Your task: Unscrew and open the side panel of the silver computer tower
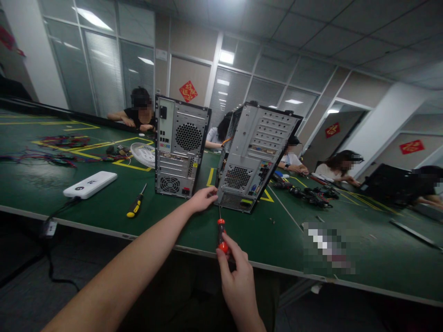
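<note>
My right hand grips the red-and-black handle of a screwdriver, its shaft pointing away from me at the lower left edge of a computer case. Whether the tip sits in a screw is too small to make out. At that same lower left corner, the fingers of my left hand are bent and closed against the case's edge. This case stands with its rear panel facing me and looks tilted. To its left, a second computer case stands upright, rear panel also towards me.
A yellow-and-black screwdriver and a white power bank with a cable lie left on the green table. Behind are a white round basket and wire bundles. Black cables lie right. Several people sit across the table.
</note>
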The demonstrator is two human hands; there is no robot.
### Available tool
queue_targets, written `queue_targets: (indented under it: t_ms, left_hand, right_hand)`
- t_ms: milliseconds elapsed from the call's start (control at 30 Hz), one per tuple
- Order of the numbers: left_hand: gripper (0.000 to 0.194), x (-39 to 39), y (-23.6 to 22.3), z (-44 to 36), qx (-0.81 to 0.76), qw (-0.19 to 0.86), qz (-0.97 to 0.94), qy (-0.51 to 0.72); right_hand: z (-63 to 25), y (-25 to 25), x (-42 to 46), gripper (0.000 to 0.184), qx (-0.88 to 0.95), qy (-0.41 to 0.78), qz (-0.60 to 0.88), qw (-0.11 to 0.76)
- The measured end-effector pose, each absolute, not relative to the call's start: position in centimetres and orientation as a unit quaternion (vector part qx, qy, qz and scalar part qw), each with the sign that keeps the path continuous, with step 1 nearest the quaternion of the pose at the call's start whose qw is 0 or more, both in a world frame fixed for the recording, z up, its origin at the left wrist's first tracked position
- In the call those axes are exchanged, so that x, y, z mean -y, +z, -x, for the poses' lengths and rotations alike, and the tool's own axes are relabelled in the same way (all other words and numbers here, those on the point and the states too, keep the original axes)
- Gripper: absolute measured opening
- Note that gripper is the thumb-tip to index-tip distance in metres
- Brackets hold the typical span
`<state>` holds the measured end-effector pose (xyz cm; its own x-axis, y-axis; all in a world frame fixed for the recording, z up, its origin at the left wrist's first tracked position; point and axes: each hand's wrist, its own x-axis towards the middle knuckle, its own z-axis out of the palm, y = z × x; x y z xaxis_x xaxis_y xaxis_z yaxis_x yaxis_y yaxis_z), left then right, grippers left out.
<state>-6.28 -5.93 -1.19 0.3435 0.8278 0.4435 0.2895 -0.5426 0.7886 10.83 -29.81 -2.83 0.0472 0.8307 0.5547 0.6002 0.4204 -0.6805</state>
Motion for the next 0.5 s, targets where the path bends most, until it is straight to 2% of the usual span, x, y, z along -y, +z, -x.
queue_targets:
  t_ms: [233,500]
  left_hand:
    - [0.014,5.82,-1.30,6.32,-0.366,0.303,-0.763,0.439]
    - [0.014,6.23,-0.87,6.31,-0.364,0.306,-0.766,0.433]
  right_hand:
    - [-10.60,-2.43,30.09,0.036,0.711,0.103,0.516,0.466]
    - [-10.67,-3.33,29.54,0.040,0.671,0.127,0.544,0.488]
